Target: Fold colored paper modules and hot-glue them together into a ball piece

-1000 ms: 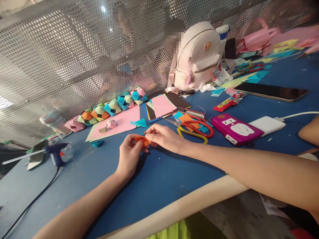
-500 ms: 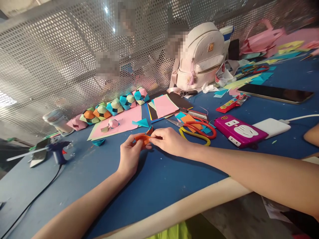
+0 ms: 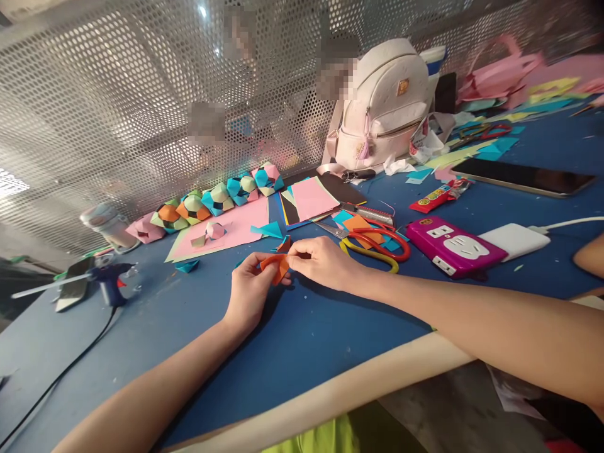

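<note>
Between my two hands, just above the blue table [image 3: 321, 340], is a small folded piece of orange paper [image 3: 277, 269]. My left hand [image 3: 250, 283] pinches it, thumb on the near face. The fingertips of my right hand [image 3: 318, 264] are closed on its right edge. Beyond my fingers lie a small orange-brown paper piece [image 3: 284, 245] and a blue folded piece [image 3: 268, 229]. Another blue folded piece [image 3: 187, 266] rests left of my hands. A small pink and green paper ball [image 3: 215, 231] sits on the pink sheet [image 3: 240, 225] behind.
Several coloured paper balls [image 3: 192, 207] line the perforated metal screen [image 3: 141, 126]. At left is a glue gun [image 3: 111, 280] with its cord. To the right are scissors [image 3: 377, 242], a box cutter [image 3: 370, 212], a purple power strip [image 3: 455, 246], a phone [image 3: 523, 176] and a backpack [image 3: 387, 107].
The orange paper has been turned so more of its flat face shows toward me. Both hands keep their hold and have shifted only slightly.
</note>
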Demonstrator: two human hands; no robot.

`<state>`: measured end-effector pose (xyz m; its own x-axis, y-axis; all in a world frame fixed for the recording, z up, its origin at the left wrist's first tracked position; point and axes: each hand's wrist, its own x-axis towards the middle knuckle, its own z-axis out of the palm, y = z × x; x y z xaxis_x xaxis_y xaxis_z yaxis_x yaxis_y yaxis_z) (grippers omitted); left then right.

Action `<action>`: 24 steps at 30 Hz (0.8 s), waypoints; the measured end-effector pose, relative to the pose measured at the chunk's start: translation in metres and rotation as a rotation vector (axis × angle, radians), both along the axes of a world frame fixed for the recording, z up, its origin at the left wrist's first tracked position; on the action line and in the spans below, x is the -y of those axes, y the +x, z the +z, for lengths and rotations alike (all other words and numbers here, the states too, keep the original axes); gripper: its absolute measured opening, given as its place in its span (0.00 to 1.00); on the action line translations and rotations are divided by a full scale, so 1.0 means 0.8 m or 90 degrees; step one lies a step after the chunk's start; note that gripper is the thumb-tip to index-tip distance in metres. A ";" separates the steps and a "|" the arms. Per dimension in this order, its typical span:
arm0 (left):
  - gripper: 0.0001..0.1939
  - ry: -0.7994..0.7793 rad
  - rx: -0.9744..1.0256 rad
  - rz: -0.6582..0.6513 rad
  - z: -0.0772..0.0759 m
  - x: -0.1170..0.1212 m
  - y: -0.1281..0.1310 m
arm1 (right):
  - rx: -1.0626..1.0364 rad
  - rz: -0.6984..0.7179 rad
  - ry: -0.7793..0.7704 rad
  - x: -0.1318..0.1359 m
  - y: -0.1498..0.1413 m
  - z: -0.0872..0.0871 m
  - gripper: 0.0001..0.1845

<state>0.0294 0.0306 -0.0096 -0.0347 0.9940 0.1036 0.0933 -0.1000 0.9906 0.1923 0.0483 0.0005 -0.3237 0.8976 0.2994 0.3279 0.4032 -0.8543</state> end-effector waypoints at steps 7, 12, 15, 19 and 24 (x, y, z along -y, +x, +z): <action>0.11 -0.051 0.088 0.022 -0.003 -0.008 -0.003 | -0.042 -0.010 -0.036 -0.008 0.001 -0.007 0.15; 0.09 -0.047 0.059 -0.011 -0.003 -0.002 0.000 | -0.024 -0.015 0.031 -0.005 -0.004 -0.010 0.05; 0.09 -0.053 0.064 -0.017 -0.002 -0.001 0.001 | -0.035 0.004 0.018 -0.003 -0.002 -0.007 0.07; 0.11 -0.080 0.101 -0.013 0.000 -0.002 0.002 | -0.057 0.037 -0.061 -0.004 0.000 -0.005 0.12; 0.09 -0.077 0.076 -0.046 0.003 0.002 0.005 | -0.044 0.018 -0.031 -0.004 -0.004 -0.007 0.06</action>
<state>0.0331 0.0292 -0.0068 0.0317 0.9994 -0.0170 -0.0284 0.0179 0.9994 0.1887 0.0514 -0.0054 -0.3285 0.9026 0.2781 0.2569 0.3687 -0.8933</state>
